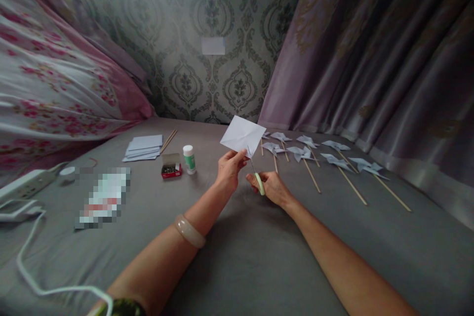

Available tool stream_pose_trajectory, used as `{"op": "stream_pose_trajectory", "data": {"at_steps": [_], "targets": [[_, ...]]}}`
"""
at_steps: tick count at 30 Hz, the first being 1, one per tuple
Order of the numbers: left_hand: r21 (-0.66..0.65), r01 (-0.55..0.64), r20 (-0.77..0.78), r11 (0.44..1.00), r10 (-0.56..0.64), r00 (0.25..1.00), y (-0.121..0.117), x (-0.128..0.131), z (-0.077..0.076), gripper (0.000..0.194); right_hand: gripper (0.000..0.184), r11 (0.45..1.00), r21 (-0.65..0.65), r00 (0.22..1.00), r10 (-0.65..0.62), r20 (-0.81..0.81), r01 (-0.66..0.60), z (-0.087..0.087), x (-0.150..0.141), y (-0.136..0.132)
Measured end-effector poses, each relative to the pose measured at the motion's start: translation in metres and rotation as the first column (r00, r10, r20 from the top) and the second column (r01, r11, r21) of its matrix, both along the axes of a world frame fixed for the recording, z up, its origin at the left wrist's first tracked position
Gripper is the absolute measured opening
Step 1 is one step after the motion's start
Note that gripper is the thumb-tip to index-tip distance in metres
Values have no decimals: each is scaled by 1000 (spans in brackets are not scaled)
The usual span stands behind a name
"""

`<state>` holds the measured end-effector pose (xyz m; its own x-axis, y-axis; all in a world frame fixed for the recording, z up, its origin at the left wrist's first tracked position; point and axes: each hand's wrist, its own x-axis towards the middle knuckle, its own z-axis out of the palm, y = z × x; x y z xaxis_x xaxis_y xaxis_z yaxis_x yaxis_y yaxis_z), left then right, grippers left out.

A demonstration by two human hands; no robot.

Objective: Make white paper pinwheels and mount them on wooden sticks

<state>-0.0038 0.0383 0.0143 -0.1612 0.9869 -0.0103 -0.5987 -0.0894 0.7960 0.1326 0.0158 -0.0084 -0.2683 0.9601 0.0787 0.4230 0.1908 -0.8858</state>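
A white square of paper point(242, 133) with crease lines is pinched at its lower edge by my left hand point(230, 168), held up above the grey sheet. My right hand point(272, 186) grips scissors point(260, 183) with pale green handles. Their blades point up at the paper's lower corner, close to my left fingertips; whether they cut into it is hard to make out. Right of my hands lie several white paper pinwheels point(299, 153) on thin wooden sticks point(313, 176).
Left of my hands stand a glue stick point(189, 160) and a small red box point(171, 170) of metal bits. Behind them lie stacked white paper point(143, 147) and wooden sticks point(169, 141). A power strip point(27, 185) and white cable point(27, 266) lie far left. Curtains point(355, 49) hang at right.
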Motion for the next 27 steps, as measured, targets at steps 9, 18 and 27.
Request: {"op": "stream_pose_trajectory", "data": {"at_steps": [9, 18, 27], "targets": [[3, 5, 22, 1000, -5, 1000, 0, 0, 0, 28, 53, 998, 14, 998, -62, 21, 61, 1, -2, -1], [15, 13, 16, 1000, -14, 1000, -1, 0, 1, 31, 51, 995, 33, 996, -90, 29, 89, 2, -3, -2], [29, 16, -6, 999, -15, 1000, 0, 0, 0, 32, 46, 994, 28, 993, -109, 51, 108, 3, -3, -2]]}}
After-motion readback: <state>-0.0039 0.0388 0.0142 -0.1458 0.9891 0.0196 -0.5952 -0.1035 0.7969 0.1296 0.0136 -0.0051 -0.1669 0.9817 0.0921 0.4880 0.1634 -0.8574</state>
